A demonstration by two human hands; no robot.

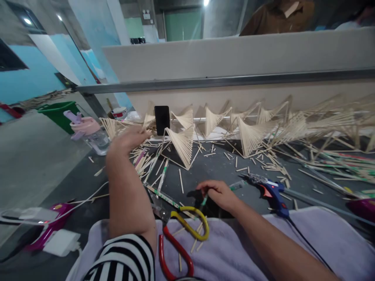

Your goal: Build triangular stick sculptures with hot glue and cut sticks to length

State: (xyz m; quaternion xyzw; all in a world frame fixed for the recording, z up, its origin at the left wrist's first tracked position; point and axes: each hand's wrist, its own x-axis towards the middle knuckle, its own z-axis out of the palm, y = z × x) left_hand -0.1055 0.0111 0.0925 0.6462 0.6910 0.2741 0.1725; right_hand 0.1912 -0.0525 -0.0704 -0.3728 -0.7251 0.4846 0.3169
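My left hand reaches to the back left, beside a fan-shaped stick model and near a dark phone; it is blurred, and what its fingers hold is unclear. My right hand is closed low in the middle, its fingers on a green-marked plastic strip. Just left of it lie scissors with one yellow and one red handle. A blue glue gun rests to the right of my right hand. Twisted fans of thin wooden sticks stand along the back of the dark table.
A pink-lidded bottle stands at the left edge, before a green bin. Loose sticks litter the table. A purple power strip with cables lies at lower left. Behind the pale partition is a person in brown.
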